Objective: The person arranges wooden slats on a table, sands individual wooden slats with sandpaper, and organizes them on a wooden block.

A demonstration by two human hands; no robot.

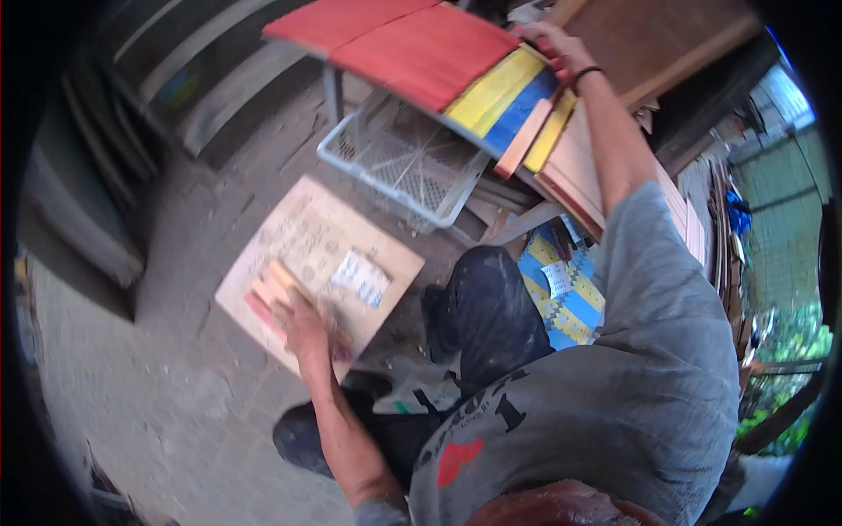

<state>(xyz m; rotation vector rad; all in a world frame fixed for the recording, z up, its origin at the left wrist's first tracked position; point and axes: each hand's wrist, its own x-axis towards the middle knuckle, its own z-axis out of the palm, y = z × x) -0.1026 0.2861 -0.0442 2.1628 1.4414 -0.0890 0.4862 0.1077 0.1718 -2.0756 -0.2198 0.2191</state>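
Observation:
My left hand (307, 326) is closed over light and reddish wooden strips (279, 285), which lie on a square wooden board (303, 215) low at the left. Beside them on this board, a white printed sheet (360, 279) lies near dark round marks. Up at the right, my right hand (566, 54) is closed on a small red piece, partly hidden by the fingers, at the far edge of the painted surface. That surface has red panels (412, 53) and yellow and blue strips (502, 96). A loose reddish wooden strip (524, 138) lies across its near edge.
Below the painted surface is a white plastic crate (395, 171). A blue and yellow patterned sheet (570, 294) sits right of my knee (491, 289). Large curved dark panels (79, 219) stand at the left. Stacked planks (583, 167) and a brown wooden panel (658, 39) are at the upper right.

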